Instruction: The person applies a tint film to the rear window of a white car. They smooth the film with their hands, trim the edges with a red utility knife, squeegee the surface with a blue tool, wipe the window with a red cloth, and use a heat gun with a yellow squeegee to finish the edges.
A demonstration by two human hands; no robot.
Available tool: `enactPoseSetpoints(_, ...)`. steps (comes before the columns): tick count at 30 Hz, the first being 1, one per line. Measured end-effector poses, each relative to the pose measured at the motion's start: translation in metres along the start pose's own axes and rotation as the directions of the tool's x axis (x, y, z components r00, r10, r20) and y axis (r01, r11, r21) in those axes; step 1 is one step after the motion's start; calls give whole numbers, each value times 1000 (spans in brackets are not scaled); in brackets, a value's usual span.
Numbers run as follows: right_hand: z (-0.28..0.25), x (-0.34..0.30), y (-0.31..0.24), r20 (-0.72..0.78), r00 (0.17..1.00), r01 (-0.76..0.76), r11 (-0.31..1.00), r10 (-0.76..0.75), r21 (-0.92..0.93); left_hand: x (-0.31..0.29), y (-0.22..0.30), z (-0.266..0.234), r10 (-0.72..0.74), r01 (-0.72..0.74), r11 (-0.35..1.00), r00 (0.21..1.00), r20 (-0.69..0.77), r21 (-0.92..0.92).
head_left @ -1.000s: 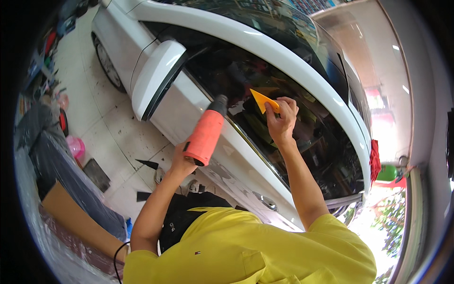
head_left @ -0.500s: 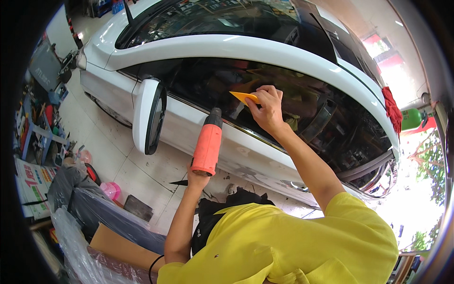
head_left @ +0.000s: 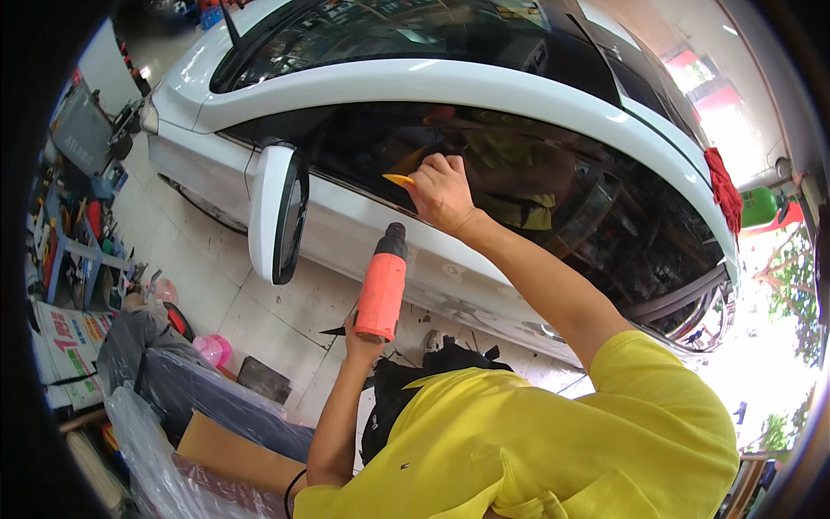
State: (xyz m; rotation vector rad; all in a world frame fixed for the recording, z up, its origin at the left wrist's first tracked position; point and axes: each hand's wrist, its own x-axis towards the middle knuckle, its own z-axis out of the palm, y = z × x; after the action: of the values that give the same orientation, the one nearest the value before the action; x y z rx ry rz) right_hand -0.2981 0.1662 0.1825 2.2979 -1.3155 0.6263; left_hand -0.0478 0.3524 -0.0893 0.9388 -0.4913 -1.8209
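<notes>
A red heat gun (head_left: 380, 290) with a black nozzle is held by its grip in my left hand (head_left: 361, 344); most of those fingers lie hidden behind its body. The nozzle points up at the lower edge of the dark side window (head_left: 519, 173), a little apart from it. My right hand (head_left: 442, 190) pinches a yellow-orange squeegee (head_left: 398, 180) against the glass, fingers curled, with only its pointed corner showing. Both hands work beside the white car (head_left: 450, 259), just right of its side mirror (head_left: 275, 212).
Far right, a red cloth (head_left: 723, 190) hangs on the car near a green cylinder (head_left: 759, 208). Plastic-wrapped rolls (head_left: 207, 389) and a cardboard piece (head_left: 242, 450) lie at lower left. A pink object (head_left: 213, 349) and a dark block (head_left: 264, 379) rest on the tiled floor (head_left: 216, 281).
My right hand has moved left along the window with the squeegee, which now shows less of its surface. The heat gun has dropped slightly, its nozzle farther from the glass.
</notes>
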Motion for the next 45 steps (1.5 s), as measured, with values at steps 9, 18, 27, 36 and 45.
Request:
enactPoseSetpoints(9,-24,-4,-9,-110,968,-199,959,224,201,-6,44,32,200,-313,852,936,290,420)
enactPoseSetpoints(18,-73,-18,22,-125,959,-242,964,255,111,19,57,75,364,-591,564,804,469,576)
enactPoseSetpoints(27,-62,-20,22,-197,955,-212,975,222,68,13,74,74,234,-477,686,860,454,550)
enactPoseSetpoints(36,-34,-37,14,-57,994,-93,994,90,-49,17,57,49,253,-387,807,909,331,447)
enactPoseSetpoints(45,-20,-43,-11,51,995,-89,995,87,45,41,64,33,512,-608,343,760,400,716)
